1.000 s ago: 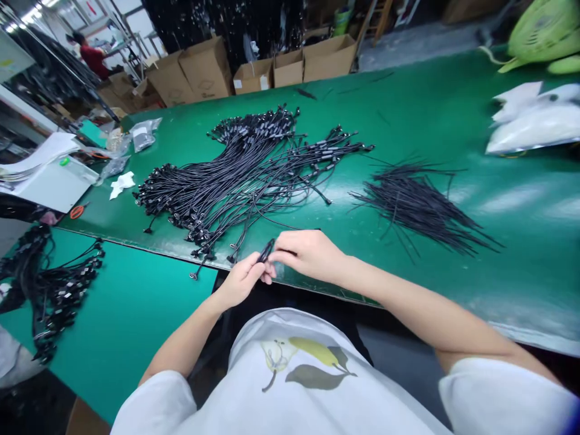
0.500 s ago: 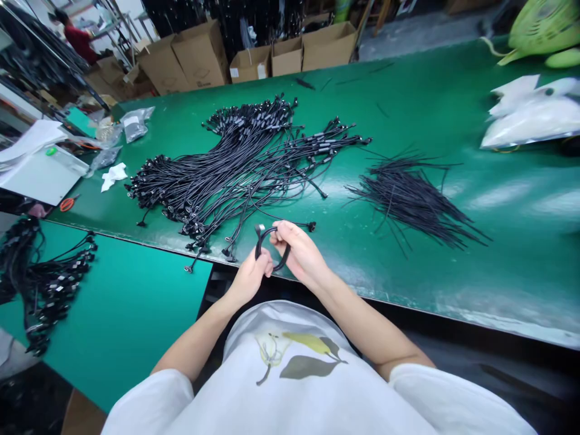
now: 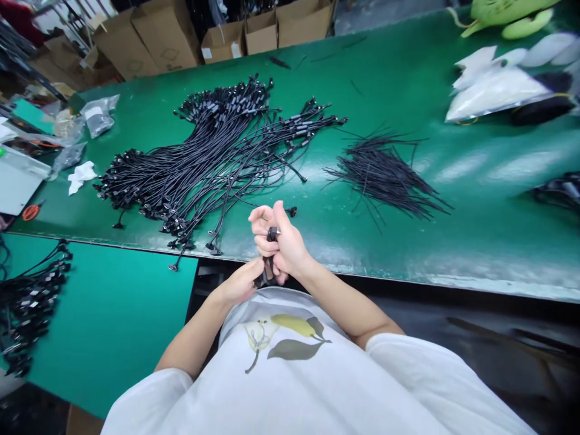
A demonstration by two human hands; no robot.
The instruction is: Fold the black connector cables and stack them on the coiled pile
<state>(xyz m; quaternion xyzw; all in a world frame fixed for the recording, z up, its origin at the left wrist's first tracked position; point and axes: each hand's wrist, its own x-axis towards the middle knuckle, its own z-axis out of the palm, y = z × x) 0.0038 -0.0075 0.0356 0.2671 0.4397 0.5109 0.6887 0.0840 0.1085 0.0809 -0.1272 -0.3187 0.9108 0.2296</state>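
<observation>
Both my hands hold one black cable point(image 3: 268, 263), gathered into a small coil in front of my shirt at the table's near edge. My left hand point(image 3: 242, 281) grips the lower left side of the coil. Curled around its upper part is my right hand point(image 3: 289, 244), with the thumb raised and a connector end showing at the palm. Beyond my hands spreads a large pile of black cables with connectors point(image 3: 194, 160). To the right of that pile lies a heap of thin black ties point(image 3: 385, 175).
More bundled cables point(image 3: 34, 302) lie on the lower green table point(image 3: 122, 320) at left. Orange-handled scissors point(image 3: 31, 211), a white scrap point(image 3: 82, 176) and plastic bags point(image 3: 98, 115) sit along the left. At right are a white bag point(image 3: 496, 90) and a green fan point(image 3: 502, 12). Cardboard boxes point(image 3: 161, 39) stand behind.
The cable was an open loop between both hands; now it is drawn into a tighter coil. My right hand has turned, thumb up, and closed around it. The view has shifted right and down.
</observation>
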